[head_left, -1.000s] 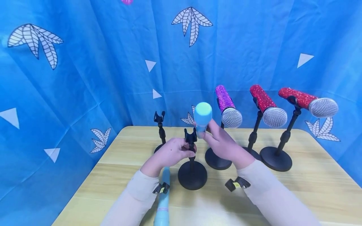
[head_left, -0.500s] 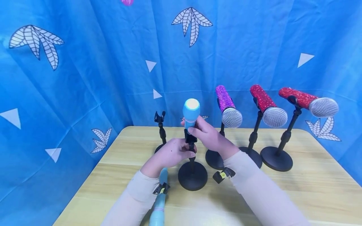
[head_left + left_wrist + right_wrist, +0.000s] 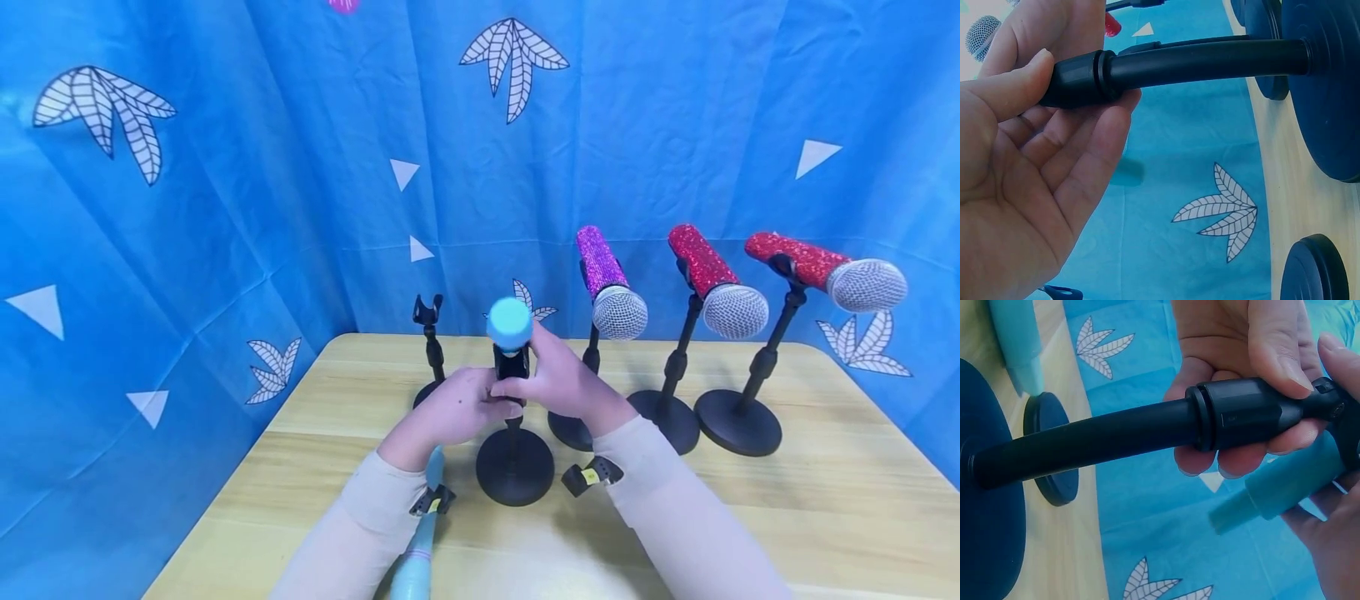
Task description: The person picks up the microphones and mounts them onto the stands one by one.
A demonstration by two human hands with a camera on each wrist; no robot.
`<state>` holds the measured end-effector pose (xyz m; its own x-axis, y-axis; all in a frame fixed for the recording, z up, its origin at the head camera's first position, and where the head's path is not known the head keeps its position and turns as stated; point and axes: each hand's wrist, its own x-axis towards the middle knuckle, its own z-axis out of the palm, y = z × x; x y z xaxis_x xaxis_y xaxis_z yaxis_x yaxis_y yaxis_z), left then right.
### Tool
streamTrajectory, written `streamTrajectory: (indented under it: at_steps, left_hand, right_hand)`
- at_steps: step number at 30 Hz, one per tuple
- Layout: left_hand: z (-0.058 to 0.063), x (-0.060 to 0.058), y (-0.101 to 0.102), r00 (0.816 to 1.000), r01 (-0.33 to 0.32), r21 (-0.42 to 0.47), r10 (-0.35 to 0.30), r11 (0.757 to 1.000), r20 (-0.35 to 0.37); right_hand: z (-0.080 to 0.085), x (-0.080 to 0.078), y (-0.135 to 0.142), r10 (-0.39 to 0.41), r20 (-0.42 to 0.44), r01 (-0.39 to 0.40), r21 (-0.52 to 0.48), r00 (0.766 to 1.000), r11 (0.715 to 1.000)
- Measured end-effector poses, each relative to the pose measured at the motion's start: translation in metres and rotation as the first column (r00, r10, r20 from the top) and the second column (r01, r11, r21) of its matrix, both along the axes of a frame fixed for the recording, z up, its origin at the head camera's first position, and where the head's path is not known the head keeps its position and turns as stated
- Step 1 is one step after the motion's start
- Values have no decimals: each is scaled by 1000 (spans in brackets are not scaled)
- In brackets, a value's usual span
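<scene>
My left hand (image 3: 453, 408) grips the black collar of a desk microphone stand (image 3: 515, 468), thumb on one side and fingers behind, as the left wrist view shows. My right hand (image 3: 558, 379) holds a light blue microphone (image 3: 510, 323) at the stand's top clip. Its rounded head faces the head camera. In the right wrist view the microphone's narrow tail (image 3: 1235, 509) sticks out past the clip, and the right thumb lies by the clip's joint. The head view hides most of the microphone's body behind its head and the clip.
A second light blue microphone (image 3: 414, 567) lies on the table under the left forearm. Behind the left hand stands a bare stand (image 3: 429, 329). To the right, stands carry a purple microphone (image 3: 600, 262) and two red glittery microphones (image 3: 701, 258). Blue curtain (image 3: 300, 167) surrounds the table.
The right hand has brought the light blue microphone left over the stand's clip, then lowered it there, its head now lower in view. The left hand keeps its grip on the stand.
</scene>
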<state>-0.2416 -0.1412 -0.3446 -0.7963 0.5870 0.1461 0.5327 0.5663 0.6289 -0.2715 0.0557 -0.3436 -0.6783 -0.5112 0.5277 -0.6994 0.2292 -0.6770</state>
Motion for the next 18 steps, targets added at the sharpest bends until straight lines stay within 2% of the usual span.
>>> streamTrajectory:
  at_steps: [3,7,10,12,15,18]
  left_hand:
    - [0,1,1,1000,-1,-27,1,1000,-19]
    - [-2,0,0,997,22,-15,-23,1000,-67]
    - [-2,0,0,992,37,-6,-38,999,-116]
    - [-2,0,0,990,31,-11,-33,999,-139]
    - [-1,0,0,992,11,-19,-14,1000,-128]
    - [-1,1,0,994,-3,-26,0,1000,-107]
  right_hand:
    - [-2,2,-2,-17,-62,14,-43,998,999]
    - [-5,3,-4,16,-164,-39,-135,986,990]
    - [-7,2,-5,51,-285,-101,-167,957,981]
    - [-7,1,-5,51,-351,-115,-163,935,980]
    - [-8,1,-5,27,-418,-94,-140,908,986]
    - [-10,2,-5,14,-451,-75,-117,892,990]
